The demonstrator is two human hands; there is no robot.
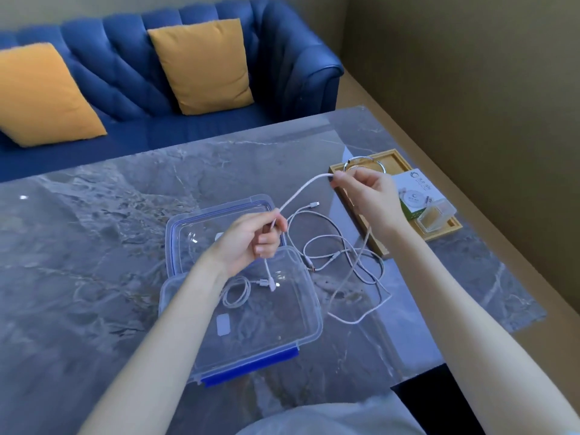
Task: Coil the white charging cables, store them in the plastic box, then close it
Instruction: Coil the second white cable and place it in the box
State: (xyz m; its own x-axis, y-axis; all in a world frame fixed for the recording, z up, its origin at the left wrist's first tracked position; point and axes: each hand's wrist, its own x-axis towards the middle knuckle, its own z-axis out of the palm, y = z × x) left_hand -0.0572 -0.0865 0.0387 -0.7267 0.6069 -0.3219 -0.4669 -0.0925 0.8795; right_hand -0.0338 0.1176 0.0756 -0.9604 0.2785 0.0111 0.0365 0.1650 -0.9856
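Note:
A white charging cable (pixel 303 191) stretches between my two hands above the table. My left hand (pixel 251 238) pinches it near one end, whose plug hangs down over the clear plastic box (pixel 309 321). My right hand (pixel 365 191) pinches it farther along, and the rest trails down to the table. A small coiled white cable (pixel 236 295) lies inside the open box. The box's clear lid (pixel 188 224) with a blue rim lies flat just behind the box. More white cable (pixel 332 246) lies in loose loops on the table right of the box.
The grey marble table (pixel 94 246) has a wooden tray (pixel 376 243) at the right, holding a metal ring (pixel 364 161), a white and green carton (pixel 417 193) and a small clear case (pixel 436 218). A blue sofa (pixel 141 89) with yellow cushions stands behind.

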